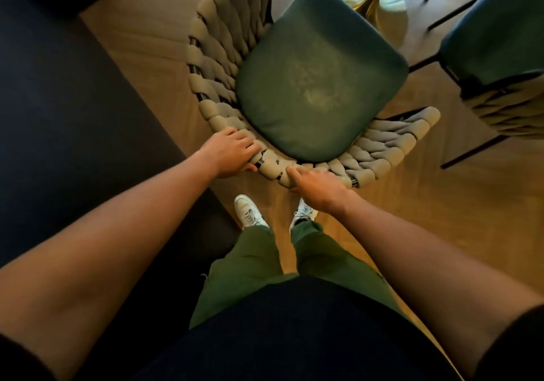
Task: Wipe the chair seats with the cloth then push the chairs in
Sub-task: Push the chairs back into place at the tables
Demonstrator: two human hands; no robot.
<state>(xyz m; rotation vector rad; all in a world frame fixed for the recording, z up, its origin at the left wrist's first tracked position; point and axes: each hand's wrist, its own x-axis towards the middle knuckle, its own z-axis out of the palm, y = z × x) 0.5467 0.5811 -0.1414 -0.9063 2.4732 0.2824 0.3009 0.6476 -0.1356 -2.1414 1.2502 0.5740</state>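
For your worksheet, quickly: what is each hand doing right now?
Left hand: grips the woven chair back.
Right hand: rests on the same chair back; grip cannot be told.

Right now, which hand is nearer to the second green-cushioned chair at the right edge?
Right. The right hand rests on the woven grey backrest of the near chair, on the side toward the second chair. The left hand grips the backrest farther left.

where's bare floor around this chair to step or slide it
Bare floor lies between the dark sofa and the chair. Crowded on the right: a second chair and its legs. Ahead stands the gold table base. Both hands, left and right, are on the woven back.
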